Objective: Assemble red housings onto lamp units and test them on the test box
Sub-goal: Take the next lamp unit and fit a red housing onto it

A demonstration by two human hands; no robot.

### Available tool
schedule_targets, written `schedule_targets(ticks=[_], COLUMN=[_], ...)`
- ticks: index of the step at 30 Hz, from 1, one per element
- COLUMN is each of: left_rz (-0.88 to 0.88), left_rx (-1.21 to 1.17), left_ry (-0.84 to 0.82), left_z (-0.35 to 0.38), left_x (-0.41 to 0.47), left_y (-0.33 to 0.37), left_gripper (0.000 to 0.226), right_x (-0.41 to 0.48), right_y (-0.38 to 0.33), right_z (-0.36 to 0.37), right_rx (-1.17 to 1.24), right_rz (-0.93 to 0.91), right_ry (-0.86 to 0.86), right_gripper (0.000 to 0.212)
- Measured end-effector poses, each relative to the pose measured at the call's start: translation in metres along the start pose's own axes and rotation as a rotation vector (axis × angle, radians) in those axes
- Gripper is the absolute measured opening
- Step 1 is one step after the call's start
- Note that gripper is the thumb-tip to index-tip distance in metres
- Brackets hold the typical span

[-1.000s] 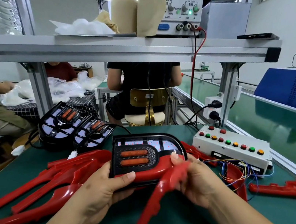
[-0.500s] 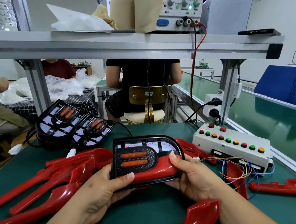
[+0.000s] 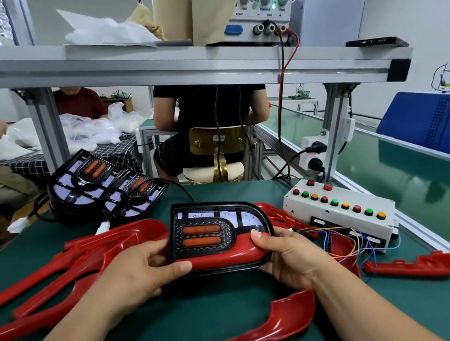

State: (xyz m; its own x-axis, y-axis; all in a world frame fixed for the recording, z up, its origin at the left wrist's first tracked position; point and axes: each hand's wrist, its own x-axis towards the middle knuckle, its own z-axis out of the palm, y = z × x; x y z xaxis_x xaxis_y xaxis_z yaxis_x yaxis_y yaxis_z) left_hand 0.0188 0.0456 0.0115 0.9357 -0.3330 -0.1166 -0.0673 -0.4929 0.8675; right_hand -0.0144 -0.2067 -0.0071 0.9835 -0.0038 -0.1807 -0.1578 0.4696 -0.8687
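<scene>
- The lamp unit (image 3: 202, 232) is held up just left of the test box (image 3: 342, 220), its black face with two orange bars toward the camera.
- A red housing (image 3: 224, 253) sits along the unit's lower edge.
- The left hand (image 3: 133, 271) grips the end farther from the test box, thumb across the housing's front, fingers curled behind.
- The right hand (image 3: 287, 260) grips the end nearer the test box, thumb tip on the housing's upper corner.
- A loose housing (image 3: 259, 333) lies on the green mat (image 3: 166, 331) in front of the test box, between the forearms.
- A second loose housing (image 3: 413, 266) lies just before the box's near right corner.
- A heap of housings (image 3: 85, 258) lies left of the box, beyond the left hand.
- Two spare lamp units (image 3: 85, 179) stand farther left, at the back edge.
- Coloured wires (image 3: 341, 233) spill from the box's front.
</scene>
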Motion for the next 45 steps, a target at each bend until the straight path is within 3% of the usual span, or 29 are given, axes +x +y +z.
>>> schedule_targets(ticks=[2, 3, 5, 8, 12, 16, 19, 22, 26, 28, 31, 38, 42, 45], left_rz=[0.071, 0.146, 0.274, 0.354, 0.340, 0.306, 0.205, 0.148, 0.110, -0.096, -0.381, -0.217, -0.057, -0.081], left_rx=[0.447, 0.549, 0.584, 0.750, 0.933, 0.813, 0.737, 0.738, 0.578, 0.620, 0.585, 0.671, 0.543, 0.567], left_ry=[0.231, 0.296, 0.183, -0.179, -0.245, -0.343, -0.277, -0.229, 0.045, 0.176, 0.083, 0.157, 0.277, 0.267], left_z=[0.000, 0.006, 0.030, 0.082, 0.100, 0.060, 0.017, -0.008, -0.057, -0.088, -0.103, -0.101, -0.103, -0.097], left_x=[-0.014, -0.024, -0.042, -0.053, -0.044, -0.045, -0.044, -0.035, -0.027, -0.028, -0.027, -0.025, -0.029, -0.027], left_y=[0.013, 0.022, 0.037, 0.041, 0.042, 0.043, 0.038, 0.024, 0.002, -0.017, -0.040, -0.037, -0.030, -0.026], left_gripper=[0.062, 0.049, 0.032, 0.035, 0.040, 0.030, 0.020, 0.030, 0.020, 0.029, 0.038, 0.017, 0.014, 0.014], right_x=[0.002, 0.002, 0.003, 0.005, 0.005, 0.006, 0.006, 0.006, 0.006, 0.006, 0.007, 0.007, 0.008, 0.008], right_y=[0.001, 0.001, 0.002, 0.004, 0.004, 0.004, 0.003, 0.003, 0.003, 0.004, 0.004, 0.006, 0.007, 0.007], right_z=[-0.002, -0.003, -0.004, -0.006, -0.007, -0.009, -0.009, -0.008, -0.008, -0.008, -0.007, -0.010, -0.012, -0.013], right_rx=[0.029, 0.037, 0.037, 0.040, 0.073, 0.099, 0.091, 0.091, 0.086, 0.079, 0.071, 0.065, 0.073, 0.073], right_rz=[-0.001, -0.002, 0.002, 0.006, 0.004, 0.014, 0.019, 0.016, 0.007, 0.003, -0.008, -0.025, -0.026, -0.030], right_ry=[-0.008, -0.011, -0.014, -0.022, -0.013, 0.029, 0.042, 0.031, 0.022, 0.026, 0.035, 0.017, -0.009, -0.013], right_gripper=[0.057, 0.056, 0.053, 0.051, 0.054, 0.058, 0.058, 0.057, 0.055, 0.054, 0.051, 0.047, 0.048, 0.049])
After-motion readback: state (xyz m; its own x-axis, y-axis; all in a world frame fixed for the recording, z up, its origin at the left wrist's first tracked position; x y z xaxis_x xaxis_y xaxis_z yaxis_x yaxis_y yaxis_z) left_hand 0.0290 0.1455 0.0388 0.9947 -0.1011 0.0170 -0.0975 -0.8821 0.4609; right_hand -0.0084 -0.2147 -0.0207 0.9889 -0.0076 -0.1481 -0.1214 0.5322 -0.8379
